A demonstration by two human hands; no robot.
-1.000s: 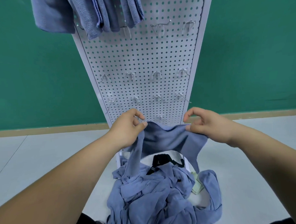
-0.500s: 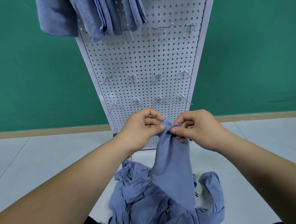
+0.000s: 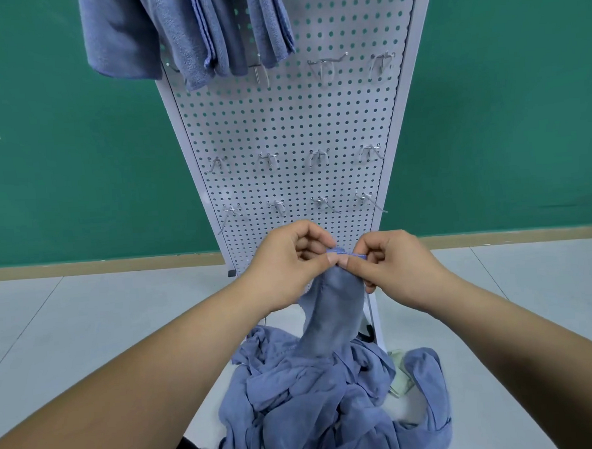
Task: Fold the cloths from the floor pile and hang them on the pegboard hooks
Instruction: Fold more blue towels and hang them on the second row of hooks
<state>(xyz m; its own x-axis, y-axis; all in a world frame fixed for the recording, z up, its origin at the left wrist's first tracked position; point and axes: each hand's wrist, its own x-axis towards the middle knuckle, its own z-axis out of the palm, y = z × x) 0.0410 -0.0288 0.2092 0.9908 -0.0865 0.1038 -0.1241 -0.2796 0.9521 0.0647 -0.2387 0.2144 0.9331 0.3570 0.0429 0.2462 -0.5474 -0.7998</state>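
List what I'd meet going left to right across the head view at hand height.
left hand → held cloth, its top edge pinched by both hands → right hand

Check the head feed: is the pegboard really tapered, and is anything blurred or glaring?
Head view: the wide lens likely makes the pegboard taper downward and swells the forearms at the lower corners; light is soft and even, no glare on the hooks; left hand, right hand and the pinched cloth look sharp.
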